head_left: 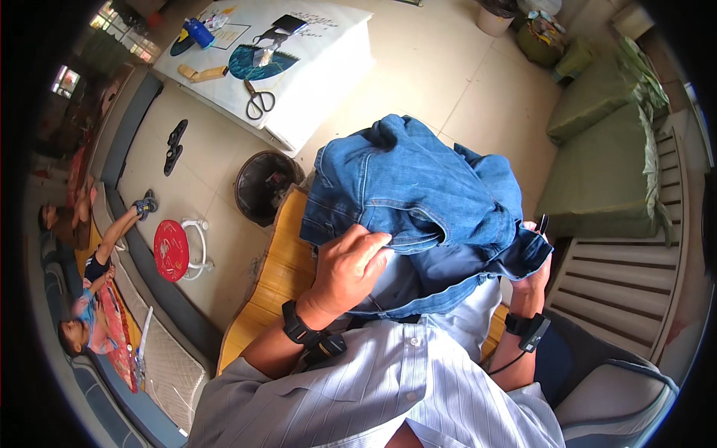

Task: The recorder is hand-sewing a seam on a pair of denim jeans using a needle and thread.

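A pair of blue jeans [418, 172] lies bunched across my lap, with a curved pocket opening facing up near the middle. My left hand [349, 269] is closed, its thumb and fingers pinching the denim left of that pocket. At the right end of the cloth, my right hand [534, 272] grips a folded edge of the jeans, partly hidden by the denim. Beside its fingertips a slim dark object [543, 223] with a shiny edge sticks up, too small to name. Both wrists wear black bands.
Black-handled scissors [260, 101] lie on a white-covered table [336, 67] ahead. A lined waste bin [261, 187] and a red-topped stool [172, 250] stand left. Two people [97, 328] are on a couch at far left. Green cushions [597, 172] sit on a slatted bench at right.
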A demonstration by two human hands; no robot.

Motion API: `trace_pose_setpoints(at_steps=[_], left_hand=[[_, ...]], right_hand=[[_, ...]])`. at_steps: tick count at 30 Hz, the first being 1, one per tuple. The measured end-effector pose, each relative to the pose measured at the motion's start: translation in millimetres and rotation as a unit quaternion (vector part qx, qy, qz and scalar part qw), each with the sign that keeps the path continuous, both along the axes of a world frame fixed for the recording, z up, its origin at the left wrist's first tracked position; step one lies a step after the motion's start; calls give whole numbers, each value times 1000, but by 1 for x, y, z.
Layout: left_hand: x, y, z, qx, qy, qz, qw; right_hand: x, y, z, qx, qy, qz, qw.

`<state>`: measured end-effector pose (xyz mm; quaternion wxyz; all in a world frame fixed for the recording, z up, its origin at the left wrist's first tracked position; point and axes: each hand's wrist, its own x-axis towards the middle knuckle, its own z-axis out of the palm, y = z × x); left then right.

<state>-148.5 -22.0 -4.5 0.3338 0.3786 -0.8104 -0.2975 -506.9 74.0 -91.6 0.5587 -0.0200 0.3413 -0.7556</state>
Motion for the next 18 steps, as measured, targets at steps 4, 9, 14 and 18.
trace_pose_setpoints(at_steps=[4,9,14,18], left_hand=[[-1,-5,-3,-15,39,-25,999],[6,-6,-2,64,80,-23,994],[24,-10,7,221,225,24,949],[65,-35,2,235,253,126,930]], right_hand=[[-1,1,0,-28,9,21,999],[3,-3,3,-11,-18,-6,1000],[1,-1,-1,-18,4,5,1000],[-8,4,-14,-32,-5,13,999]])
